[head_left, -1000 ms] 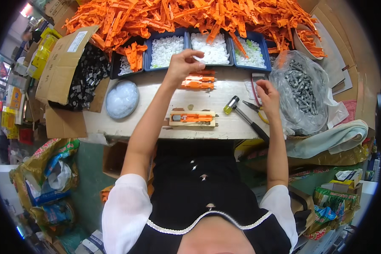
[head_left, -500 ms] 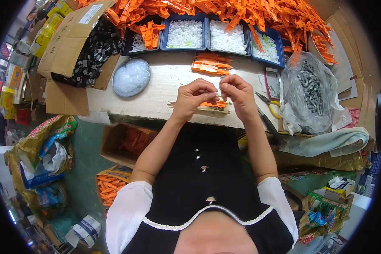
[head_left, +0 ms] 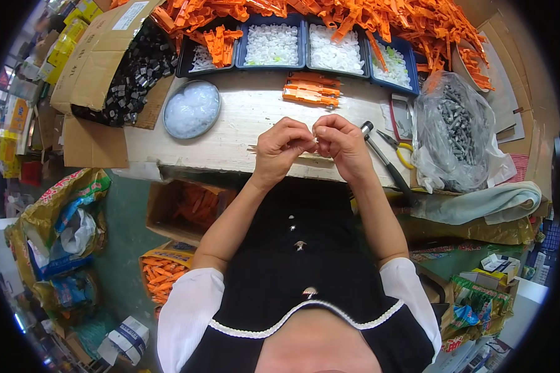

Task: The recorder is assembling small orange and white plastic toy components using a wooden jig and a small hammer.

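My left hand (head_left: 282, 149) and my right hand (head_left: 343, 148) meet above the front of the pale workbench (head_left: 242, 112). Both are closed, thumbs pinched against fingertips. A tiny whitish bit shows between them, too small to name. Just beyond my hands, several orange plastic housings (head_left: 311, 90) lie in a short stack. Beside my right hand rests a hammer (head_left: 393, 173) with a dark handle. To its right are pliers (head_left: 405, 153) with yellow grips. The bench spot right beneath my fingers is mostly hidden.
Blue trays of small white parts (head_left: 271, 46) line the back, under a heap of orange housings (head_left: 417, 28). A round dish (head_left: 193, 110) and a carton of black pieces (head_left: 137, 78) stand left. A clear bag of grey metal parts (head_left: 457, 133) sits right.
My hands have come together, the right one moving slightly left. The orange piece visible under them before is now covered. More of the hammer, including its head, shows.
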A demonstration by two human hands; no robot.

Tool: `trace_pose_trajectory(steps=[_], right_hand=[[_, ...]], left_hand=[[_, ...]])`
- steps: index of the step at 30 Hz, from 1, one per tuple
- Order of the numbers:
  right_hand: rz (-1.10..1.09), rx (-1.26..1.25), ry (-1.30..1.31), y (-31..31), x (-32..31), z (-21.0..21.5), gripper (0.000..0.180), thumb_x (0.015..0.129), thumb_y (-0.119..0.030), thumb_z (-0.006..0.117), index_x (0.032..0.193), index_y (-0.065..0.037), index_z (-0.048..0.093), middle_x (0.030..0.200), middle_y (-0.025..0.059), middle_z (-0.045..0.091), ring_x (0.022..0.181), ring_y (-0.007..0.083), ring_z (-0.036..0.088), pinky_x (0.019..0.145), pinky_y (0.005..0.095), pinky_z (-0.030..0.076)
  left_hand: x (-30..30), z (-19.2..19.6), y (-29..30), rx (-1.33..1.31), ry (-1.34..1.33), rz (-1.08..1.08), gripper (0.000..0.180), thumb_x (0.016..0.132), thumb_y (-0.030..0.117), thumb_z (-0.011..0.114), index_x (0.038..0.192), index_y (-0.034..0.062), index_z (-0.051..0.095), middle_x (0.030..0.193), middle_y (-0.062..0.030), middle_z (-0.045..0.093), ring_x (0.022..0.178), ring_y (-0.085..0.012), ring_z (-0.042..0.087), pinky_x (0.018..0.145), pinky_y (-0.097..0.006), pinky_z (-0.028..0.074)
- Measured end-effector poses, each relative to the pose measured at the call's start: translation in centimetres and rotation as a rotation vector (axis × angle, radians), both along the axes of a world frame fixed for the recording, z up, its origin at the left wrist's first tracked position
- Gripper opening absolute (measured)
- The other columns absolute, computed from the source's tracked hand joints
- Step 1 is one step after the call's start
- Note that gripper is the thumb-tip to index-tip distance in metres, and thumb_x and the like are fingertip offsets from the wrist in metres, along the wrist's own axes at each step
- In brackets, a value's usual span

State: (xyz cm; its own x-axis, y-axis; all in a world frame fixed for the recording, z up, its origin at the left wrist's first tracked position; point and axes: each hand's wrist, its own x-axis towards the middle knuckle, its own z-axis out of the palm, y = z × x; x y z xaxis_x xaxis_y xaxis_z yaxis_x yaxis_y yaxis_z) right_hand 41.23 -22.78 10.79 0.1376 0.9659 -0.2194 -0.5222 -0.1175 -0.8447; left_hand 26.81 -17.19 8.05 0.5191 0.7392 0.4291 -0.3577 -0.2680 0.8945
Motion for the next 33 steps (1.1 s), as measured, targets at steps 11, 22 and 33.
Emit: trace_pose_trajectory(steps=[11, 22, 33], right_hand=[[0.054, -0.047, -0.106, -0.2, -0.7, 0.6, 0.007, 0.078, -0.009, 0.062, 0.083, -0.004, 0.06, 0.071, -0.0004, 0.057, 0.057, 0.0045, 0.048, 0.05, 0.017, 0.035], [-0.125, 0.358, -0.903, -1.2, -1.6, -0.5, 0.011, 0.08, -0.004, 0.059, 0.09, 0.0, 0.061, 0.08, 0.0034, 0.057, 0.065, 0.0094, 0.053, 0.061, 0.0216, 0.042], [-0.082, 0.551, -1.389, -2.0, -1.2, -2.1, 0.009, 0.073, 0.001, 0.062, 0.081, -0.002, 0.058, 0.079, 0.0075, 0.055, 0.069, 0.0207, 0.056, 0.059, 0.0284, 0.042]], left_hand=[[-0.5, -0.1, -0.5, 0.061, 0.022, 0.105, 0.012, 0.073, -0.006, 0.064, 0.083, 0.0008, 0.061, 0.084, -0.0059, 0.056, 0.075, -0.0127, 0.058, 0.064, -0.022, 0.052], [-1.8, -0.6, -0.4, -0.121, 0.058, 0.003, 0.006, 0.082, -0.004, 0.055, 0.086, -0.0039, 0.058, 0.089, -0.0082, 0.054, 0.076, -0.0168, 0.061, 0.067, -0.026, 0.053], [-3.4, -1.2, -0.1, 0.139, 0.293, 0.116, 0.013, 0.076, -0.001, 0.062, 0.089, 0.0011, 0.062, 0.093, -0.0075, 0.056, 0.081, -0.0161, 0.057, 0.07, -0.025, 0.049]])
